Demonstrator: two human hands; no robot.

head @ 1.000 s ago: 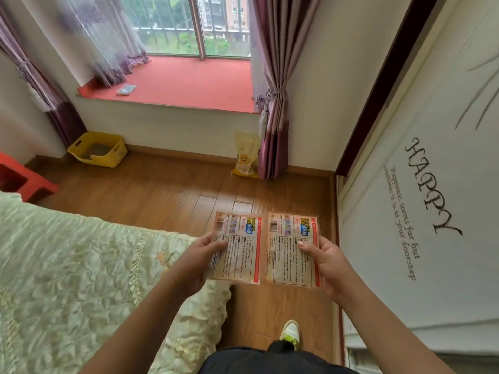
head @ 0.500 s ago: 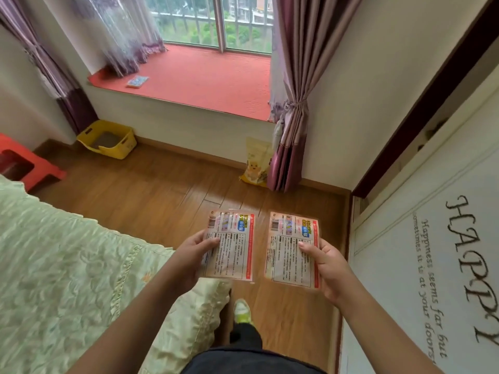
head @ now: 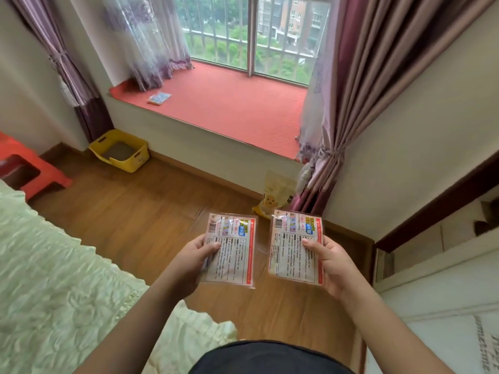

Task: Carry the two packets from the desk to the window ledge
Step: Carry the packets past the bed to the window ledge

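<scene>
I hold two flat printed packets in front of me over the wooden floor. My left hand [head: 190, 259] grips the left packet [head: 233, 252] by its left edge, thumb on top. The right packet [head: 294, 249] is gripped at its right edge by my right hand [head: 330, 261]. Both packets show white text panels with red side stripes, and a small gap lies between them. The window ledge [head: 232, 106], covered in red mat, is ahead and above the packets, under the window.
A small packet [head: 159, 98] lies on the ledge's left part. Purple curtains [head: 348, 98] hang at the ledge's right end, sheer ones at its left. A yellow bin [head: 120, 151], a yellow bag [head: 274, 197], a red stool [head: 25, 168] and the bed [head: 62, 279] surround the floor.
The ledge has come nearer and larger in view as I walk toward it. The two packets have drifted slightly apart; both grips are unchanged.
</scene>
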